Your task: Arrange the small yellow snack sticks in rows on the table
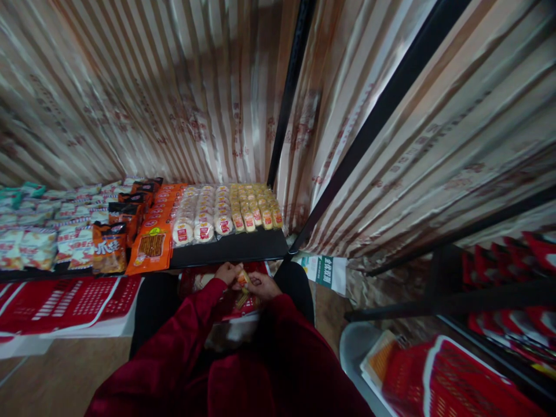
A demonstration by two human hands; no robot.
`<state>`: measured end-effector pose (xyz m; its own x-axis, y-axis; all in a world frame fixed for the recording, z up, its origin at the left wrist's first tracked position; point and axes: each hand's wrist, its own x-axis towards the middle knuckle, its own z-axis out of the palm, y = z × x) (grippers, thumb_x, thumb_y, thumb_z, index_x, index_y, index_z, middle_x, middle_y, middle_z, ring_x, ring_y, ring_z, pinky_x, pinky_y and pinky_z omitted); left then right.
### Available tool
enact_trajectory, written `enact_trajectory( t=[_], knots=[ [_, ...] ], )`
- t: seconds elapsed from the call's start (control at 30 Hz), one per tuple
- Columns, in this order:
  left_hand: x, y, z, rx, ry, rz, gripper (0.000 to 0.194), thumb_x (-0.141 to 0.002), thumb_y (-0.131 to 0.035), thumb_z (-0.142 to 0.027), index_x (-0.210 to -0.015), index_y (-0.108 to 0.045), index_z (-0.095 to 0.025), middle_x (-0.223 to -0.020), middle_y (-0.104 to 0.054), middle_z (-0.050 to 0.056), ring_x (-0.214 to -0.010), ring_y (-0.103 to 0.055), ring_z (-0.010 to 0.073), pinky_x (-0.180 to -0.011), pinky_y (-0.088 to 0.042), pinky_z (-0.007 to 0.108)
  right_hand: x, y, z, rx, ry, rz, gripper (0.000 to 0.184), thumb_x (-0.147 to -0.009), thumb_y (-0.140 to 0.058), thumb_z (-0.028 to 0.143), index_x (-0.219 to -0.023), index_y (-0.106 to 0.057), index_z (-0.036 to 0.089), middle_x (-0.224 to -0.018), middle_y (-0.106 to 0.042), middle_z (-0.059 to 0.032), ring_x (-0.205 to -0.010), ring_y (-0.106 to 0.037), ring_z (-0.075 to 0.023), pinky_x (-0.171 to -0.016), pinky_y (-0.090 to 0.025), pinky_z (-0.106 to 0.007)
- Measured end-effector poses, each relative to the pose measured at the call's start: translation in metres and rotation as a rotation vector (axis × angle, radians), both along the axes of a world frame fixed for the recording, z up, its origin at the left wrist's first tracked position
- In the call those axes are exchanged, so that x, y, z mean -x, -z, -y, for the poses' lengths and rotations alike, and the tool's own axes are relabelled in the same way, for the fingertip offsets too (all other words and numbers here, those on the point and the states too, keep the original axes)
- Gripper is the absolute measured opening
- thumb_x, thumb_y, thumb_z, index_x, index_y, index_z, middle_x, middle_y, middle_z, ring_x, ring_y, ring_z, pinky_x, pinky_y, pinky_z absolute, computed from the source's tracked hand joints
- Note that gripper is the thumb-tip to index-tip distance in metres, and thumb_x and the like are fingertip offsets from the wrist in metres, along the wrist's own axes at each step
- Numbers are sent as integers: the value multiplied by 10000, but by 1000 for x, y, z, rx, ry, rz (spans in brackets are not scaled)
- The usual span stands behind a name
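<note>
My left hand (229, 273) and my right hand (264, 286) meet low in front of my lap. Between their closed fingers is a small yellow wrapped snack cake (244, 278), held from both sides. Below it, more yellow packets (244, 299) show partly in a red bag or box (228, 311) between my knees. Just beyond my hands, the black shelf (230, 248) carries rows of similar yellow wrapped cakes (256, 211), beside rows of round white wrapped cakes (203, 226).
Orange snack bags (151, 246), dark-and-orange bags (109, 246) and white packets (39, 246) fill the shelf's left side. A black post (290, 98) and slanted bar (369, 116) stand at right, before pleated sheeting (208, 87). Red packets (499, 263) line a right-hand rack.
</note>
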<state>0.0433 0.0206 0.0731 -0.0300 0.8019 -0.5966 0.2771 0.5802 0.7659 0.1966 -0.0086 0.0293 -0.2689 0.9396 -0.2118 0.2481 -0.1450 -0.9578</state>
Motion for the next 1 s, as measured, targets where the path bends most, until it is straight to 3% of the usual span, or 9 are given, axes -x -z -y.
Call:
enact_trajectory(
  t=[0.2, 0.5, 0.73, 1.0],
  knots=[
    [-8, -19, -5, 23, 0, 178, 176, -821, -527, -242, -759, -370, -197, -414, -519, -78, -387, -550, 110, -485, -487, 245, -9, -6, -7, -34, 62, -48, 292, -650, -650, 314, -905, -581, 188, -810, -665, -23, -718, -612, -134, -715, -484, -282],
    [-15, -30, -23, -167, 74, 379, 280, -678, -686, -186, -812, -442, -157, -503, -553, -82, -405, -549, 70, -493, -495, 217, -22, -34, -27, -86, 143, -150, 264, -671, -642, 323, -877, -551, 186, -829, -665, -39, -776, -626, -162, -778, -487, -315],
    [-32, -50, -44, -261, 39, 291, 173, -720, -582, -81, -741, -433, -166, -470, -451, -114, -386, -501, 51, -424, -455, 180, -27, -43, -49, -173, 219, -58, 251, -705, -599, 320, -918, -570, 190, -886, -660, -42, -826, -621, -162, -818, -491, -323],
    [-49, -45, -71, -399, 20, 59, 137, -675, -628, -141, -727, -505, -170, -536, -464, -78, -486, -503, 75, -506, -452, 204, -25, -47, -65, -343, 356, 302, 302, -760, -537, 312, -1039, -602, 218, -1007, -571, -72, -892, -568, -181, -749, -516, -300]
  ],
)
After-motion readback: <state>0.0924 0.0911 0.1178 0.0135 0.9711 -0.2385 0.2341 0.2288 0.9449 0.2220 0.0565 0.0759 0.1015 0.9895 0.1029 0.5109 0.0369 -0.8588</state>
